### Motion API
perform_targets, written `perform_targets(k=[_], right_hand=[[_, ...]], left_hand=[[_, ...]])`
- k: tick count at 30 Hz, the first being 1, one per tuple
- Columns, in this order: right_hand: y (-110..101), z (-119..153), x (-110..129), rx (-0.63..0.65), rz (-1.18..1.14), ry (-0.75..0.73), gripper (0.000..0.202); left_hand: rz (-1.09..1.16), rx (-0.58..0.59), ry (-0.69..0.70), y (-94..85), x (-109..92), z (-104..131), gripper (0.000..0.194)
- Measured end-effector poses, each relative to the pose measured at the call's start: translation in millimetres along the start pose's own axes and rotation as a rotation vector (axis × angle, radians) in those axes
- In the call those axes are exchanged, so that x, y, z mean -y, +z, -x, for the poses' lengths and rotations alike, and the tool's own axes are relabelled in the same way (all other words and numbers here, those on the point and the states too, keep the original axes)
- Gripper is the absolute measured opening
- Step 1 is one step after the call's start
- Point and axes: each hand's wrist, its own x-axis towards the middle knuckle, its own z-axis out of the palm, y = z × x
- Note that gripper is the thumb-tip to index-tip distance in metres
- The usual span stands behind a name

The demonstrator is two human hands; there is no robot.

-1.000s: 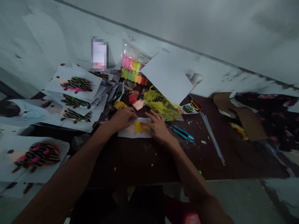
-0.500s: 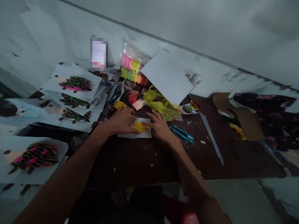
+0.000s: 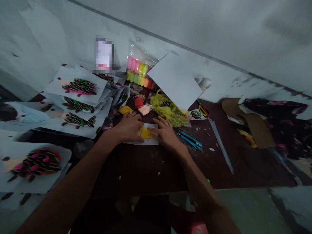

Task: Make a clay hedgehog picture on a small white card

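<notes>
On a white card (image 3: 152, 142): yellow clay patch (image 3: 146, 135), likely light, soft, easily dented; best lifted by card edges. Left hand (image 3: 129, 128) half-curled over card's left, grip indiscernible; right hand (image 3: 167, 133) spread, fingertip at clay, gripping nothing

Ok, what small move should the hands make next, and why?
I'd lightly press the right edge of the yellow patch with the right hand: its fingertip is at that edge, while the left hand lies over the left part of the paper and could probably steady it.
</notes>
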Motion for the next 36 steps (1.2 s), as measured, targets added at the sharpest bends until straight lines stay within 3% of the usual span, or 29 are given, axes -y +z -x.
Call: perform_targets(k=[10,16,27,36], right_hand=[[-3,0,5,0.022,0.116,-0.102,0.05],[-3,-1,5,0.026,0.136,-0.07,0.052],[-4,-1,5,-0.006,-0.028,0.027,0.056],[-1,-5,12,0.049,0.038,-0.013,0.05]], left_hand=[[-0.002,0.041,0.009,-2.7,-1,0,0.048],[-0.004,0.042,-0.007,-2.9,-2,0,0.05],[0.001,0.0,0.026,-0.6,0,0,0.046],[0.011,0.021,0.015,-1.0,-1,1,0.048]])
